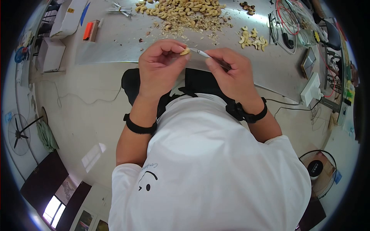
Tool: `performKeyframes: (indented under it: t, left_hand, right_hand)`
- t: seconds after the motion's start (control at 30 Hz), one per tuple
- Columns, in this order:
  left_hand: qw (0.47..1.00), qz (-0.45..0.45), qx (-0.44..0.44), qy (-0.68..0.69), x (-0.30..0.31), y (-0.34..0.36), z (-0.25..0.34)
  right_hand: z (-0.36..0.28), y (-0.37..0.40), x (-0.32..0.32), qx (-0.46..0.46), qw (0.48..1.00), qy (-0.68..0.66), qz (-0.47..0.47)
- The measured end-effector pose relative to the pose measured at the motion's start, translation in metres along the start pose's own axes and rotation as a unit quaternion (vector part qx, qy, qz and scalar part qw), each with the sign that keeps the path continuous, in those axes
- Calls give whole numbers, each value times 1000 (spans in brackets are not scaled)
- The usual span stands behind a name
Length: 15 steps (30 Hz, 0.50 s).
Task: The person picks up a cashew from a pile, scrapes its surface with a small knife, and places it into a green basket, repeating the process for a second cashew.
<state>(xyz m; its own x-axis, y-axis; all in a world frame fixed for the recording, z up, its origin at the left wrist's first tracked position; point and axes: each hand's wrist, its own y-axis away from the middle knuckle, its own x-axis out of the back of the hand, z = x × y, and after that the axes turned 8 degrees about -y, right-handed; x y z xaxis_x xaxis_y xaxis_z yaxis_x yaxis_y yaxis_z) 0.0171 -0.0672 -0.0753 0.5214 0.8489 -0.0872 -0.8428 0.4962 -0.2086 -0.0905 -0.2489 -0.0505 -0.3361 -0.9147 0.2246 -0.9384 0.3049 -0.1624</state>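
Between the thumb and fingertips of my left hand [158, 67] is a pale cashew [185, 51]. My right hand [233, 73] grips a slim craft knife [202, 53] with a white handle, its tip pointing left right at the nut. Both hands are close together over the front edge of the metal table [115, 48]. Beyond them lies a large heap of cashews [189, 9], with flakes of peeled skin [179, 27] scattered along its near side. A smaller group of pale cashews [252, 39] sits to the right.
A few dark brown nuts [248, 8] lie at the far side. Tangled cables [287, 23] and a white power strip [310, 89] are on the right. On the left are an orange-and-brown box [90, 31] and some metal tools [120, 9].
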Motion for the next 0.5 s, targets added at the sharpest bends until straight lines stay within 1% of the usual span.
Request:
performKeyframes:
  t: [0.1,0.2,0.3,0.4,0.5]
  left_hand:
    - [999,7,-29,-9,1,0,-3]
    - [999,17,-16,-26,2,0,1]
    - [998,14,3,-56,3,1,7]
    - [997,15,0,-74,1,2,8]
    - [999,0,5,-52,1,3,12]
  right_hand:
    - [1,0,1,-29,999,-33,-9]
    - [4,2,-2,-74,989,-131,0]
    - [2,2,-1,-85,990,-114,-18]
    - [-1,0,-3,-87,993,-81,-27]
    - [0,-1,-4,-91,993,-73,-31]
